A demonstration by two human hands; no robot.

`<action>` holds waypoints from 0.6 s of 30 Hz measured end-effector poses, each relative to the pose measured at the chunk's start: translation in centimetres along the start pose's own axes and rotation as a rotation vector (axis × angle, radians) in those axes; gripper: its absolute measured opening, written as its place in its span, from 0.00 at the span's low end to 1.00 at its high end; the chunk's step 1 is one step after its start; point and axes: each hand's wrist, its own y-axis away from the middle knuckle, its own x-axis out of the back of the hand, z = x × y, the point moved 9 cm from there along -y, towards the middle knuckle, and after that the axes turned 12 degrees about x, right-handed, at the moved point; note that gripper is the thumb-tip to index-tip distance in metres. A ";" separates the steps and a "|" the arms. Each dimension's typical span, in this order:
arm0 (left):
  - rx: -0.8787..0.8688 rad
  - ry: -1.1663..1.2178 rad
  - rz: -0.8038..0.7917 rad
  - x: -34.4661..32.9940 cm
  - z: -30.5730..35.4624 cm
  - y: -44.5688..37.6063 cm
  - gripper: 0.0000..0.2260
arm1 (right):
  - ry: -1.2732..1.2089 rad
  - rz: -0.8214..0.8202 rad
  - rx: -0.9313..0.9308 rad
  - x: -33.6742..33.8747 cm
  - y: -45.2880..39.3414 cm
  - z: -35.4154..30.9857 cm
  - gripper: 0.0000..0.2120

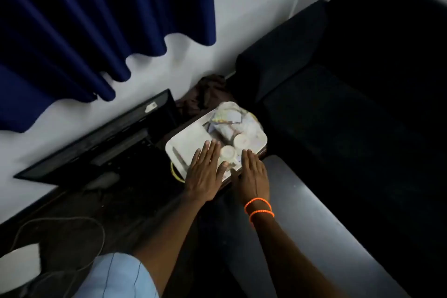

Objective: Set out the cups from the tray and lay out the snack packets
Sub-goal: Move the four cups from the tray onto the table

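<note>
Both hands reach forward over the near edge of a white tray [183, 146], palms down and fingers stretched flat, grasping nothing. On the left, the left hand [204, 171] lies over the tray's near part with its fingertips just beside the nearer cup [227, 152]; the right hand [254, 174], with two orange bracelets [260, 209] at the wrist, sits at the tray's near right edge, just right of that cup. A second cup [240, 140] stands just behind the first, both pale and upright on the tray. Beyond them, at the tray's far end, snack packets [229, 119] lie in a crumpled heap; the blur hides their print. The tray rests on a dark low surface between a black monitor [101, 138] leaning at the wall and a dark sofa [350, 104]. Blue curtains [84, 19] hang above.
</note>
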 end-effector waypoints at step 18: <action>0.505 0.524 -0.158 -6.4 -12.6 -2.0 0.30 | -0.347 -0.086 -0.057 -13.7 0.2 -6.1 0.10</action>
